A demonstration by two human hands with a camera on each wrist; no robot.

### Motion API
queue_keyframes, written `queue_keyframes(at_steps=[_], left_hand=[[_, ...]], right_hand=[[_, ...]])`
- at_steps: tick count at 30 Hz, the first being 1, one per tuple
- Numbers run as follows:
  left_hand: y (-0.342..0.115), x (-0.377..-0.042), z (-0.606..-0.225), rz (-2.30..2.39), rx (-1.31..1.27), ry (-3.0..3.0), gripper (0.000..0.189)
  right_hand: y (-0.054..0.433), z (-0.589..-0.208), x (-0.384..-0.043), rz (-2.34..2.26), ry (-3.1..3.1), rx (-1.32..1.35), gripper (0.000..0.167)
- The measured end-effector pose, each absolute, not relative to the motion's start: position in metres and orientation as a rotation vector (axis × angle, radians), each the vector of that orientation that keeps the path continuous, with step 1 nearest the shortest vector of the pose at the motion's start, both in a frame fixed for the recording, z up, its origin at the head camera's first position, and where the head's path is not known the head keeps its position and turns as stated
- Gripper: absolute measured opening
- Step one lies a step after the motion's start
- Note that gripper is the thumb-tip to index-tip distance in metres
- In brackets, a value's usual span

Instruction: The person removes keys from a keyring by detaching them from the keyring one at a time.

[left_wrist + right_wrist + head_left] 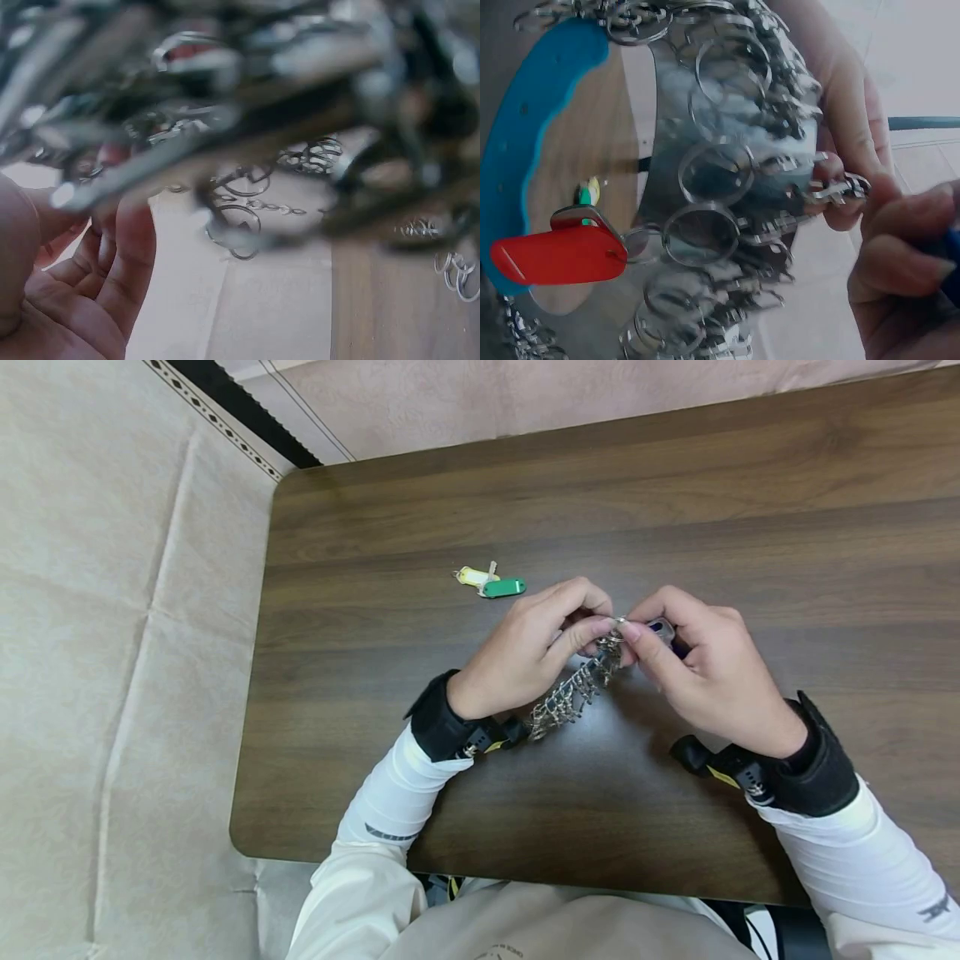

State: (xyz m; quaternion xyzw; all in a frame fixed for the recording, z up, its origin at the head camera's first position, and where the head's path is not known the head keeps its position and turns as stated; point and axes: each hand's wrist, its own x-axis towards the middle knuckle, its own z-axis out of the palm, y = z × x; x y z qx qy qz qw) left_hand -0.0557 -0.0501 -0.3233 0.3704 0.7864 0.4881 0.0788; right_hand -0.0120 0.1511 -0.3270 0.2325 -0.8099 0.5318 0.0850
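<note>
In the head view a long cluster of metal key rings and clasps (573,689) hangs between both hands over the table. My left hand (525,647) pinches a small metal clasp (844,189) at its upper end. My right hand (705,668) meets it there, fingertips together, and holds a blue key tag (662,628), mostly hidden by the fingers. In the right wrist view the rings hang beside a shiny metal plate (776,124) with a blue scalloped strip (551,82). A red key tag (562,255) dangles from one ring. The left wrist view is mostly filled by blurred metal.
Beyond the left hand lie a green key tag (504,587) and a yellow key tag (474,576), with a small key (492,568), on the brown wooden table (360,635). Pale wall covering (97,652) borders the table on the left.
</note>
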Motion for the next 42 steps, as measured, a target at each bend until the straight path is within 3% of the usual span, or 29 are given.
queue_keyframes(at_steps=[23, 35, 42], left_hand=[[-0.051, -0.052, -0.321, 1.467, 1.125, 2.452, 0.01], [-0.053, -0.06, -0.323, 1.582, 0.837, 2.211, 0.01], [-0.052, -0.06, -0.326, 1.671, 0.93, 2.242, 0.007]], right_hand=[[0.139, -0.324, -0.005, 1.709, -2.421, 0.547, 0.012], [0.137, -0.33, -0.008, 1.972, -2.217, 0.463, 0.005], [0.141, -0.327, -0.009, 2.002, -2.239, 0.465, 0.006]])
